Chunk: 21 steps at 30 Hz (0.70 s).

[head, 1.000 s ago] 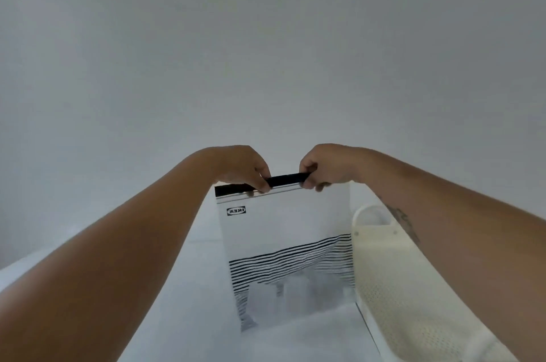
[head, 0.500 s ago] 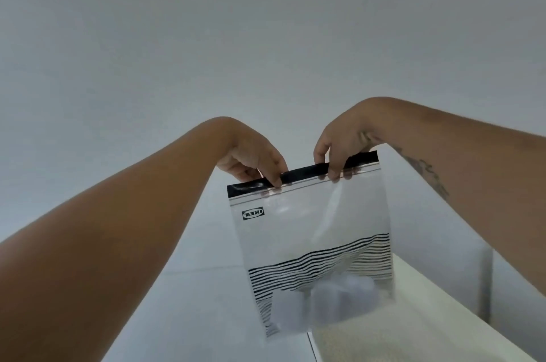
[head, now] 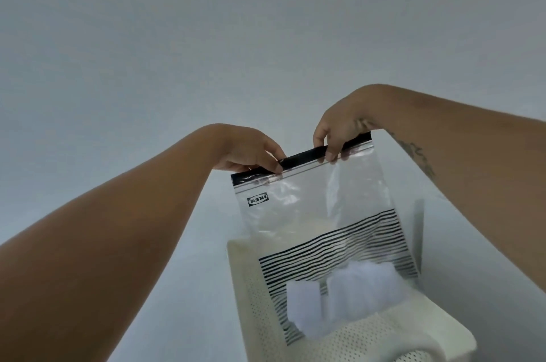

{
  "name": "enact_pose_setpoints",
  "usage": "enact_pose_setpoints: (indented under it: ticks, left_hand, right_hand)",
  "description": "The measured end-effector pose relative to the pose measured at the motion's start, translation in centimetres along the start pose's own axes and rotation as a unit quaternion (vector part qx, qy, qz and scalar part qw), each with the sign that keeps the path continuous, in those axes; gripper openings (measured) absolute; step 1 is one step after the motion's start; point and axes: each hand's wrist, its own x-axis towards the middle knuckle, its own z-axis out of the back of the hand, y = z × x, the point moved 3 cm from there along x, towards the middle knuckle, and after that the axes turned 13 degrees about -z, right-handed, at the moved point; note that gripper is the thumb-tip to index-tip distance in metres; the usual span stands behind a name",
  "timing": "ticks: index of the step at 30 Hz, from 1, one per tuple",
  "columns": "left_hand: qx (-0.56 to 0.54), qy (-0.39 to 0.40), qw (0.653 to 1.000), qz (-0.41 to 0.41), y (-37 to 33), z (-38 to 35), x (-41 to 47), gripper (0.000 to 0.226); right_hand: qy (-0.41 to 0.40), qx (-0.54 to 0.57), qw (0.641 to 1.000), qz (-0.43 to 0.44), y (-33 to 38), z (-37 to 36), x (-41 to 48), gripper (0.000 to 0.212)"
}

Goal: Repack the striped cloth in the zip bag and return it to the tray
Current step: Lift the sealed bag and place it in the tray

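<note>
A clear zip bag (head: 310, 205) with a black top strip and black printed stripes hangs upright in the air. A pale folded cloth (head: 342, 299) lies bunched at its bottom. My left hand (head: 251, 152) pinches the black strip near its left end. My right hand (head: 339, 128) pinches the strip near its right end. The bag's lower part hangs over a cream perforated tray (head: 254, 296) on the white table.
The white table (head: 183, 288) spreads under and left of the tray, against a plain grey wall. A grey upright edge (head: 418, 231) stands behind the tray at the right.
Both hands have lifted the bag off the table and carried it right, so it now hangs over the tray. The bag's top has tilted up at the right.
</note>
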Motion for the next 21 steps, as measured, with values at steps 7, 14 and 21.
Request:
enact_pose_setpoints:
  ticks: [7, 14, 21]
  left_hand:
    - [0.147, -0.056, 0.987, -0.011, 3.7, -1.5, 3.1, 0.011]
    - [0.238, -0.156, 0.956, -0.065, 6.2, -3.4, 4.6, 0.016]
    - [0.236, -0.096, 0.963, -0.088, 9.4, -11.4, 3.6, 0.024]
  right_hand:
    - [-0.062, 0.079, 0.994, 0.036, -0.9, -4.7, 5.9, 0.012]
    - [-0.258, 0.181, 0.944, 0.099, -1.5, -9.7, 9.9, 0.012]
    - [-0.199, 0.194, 0.954, 0.113, -4.7, -18.0, 10.1, 0.013]
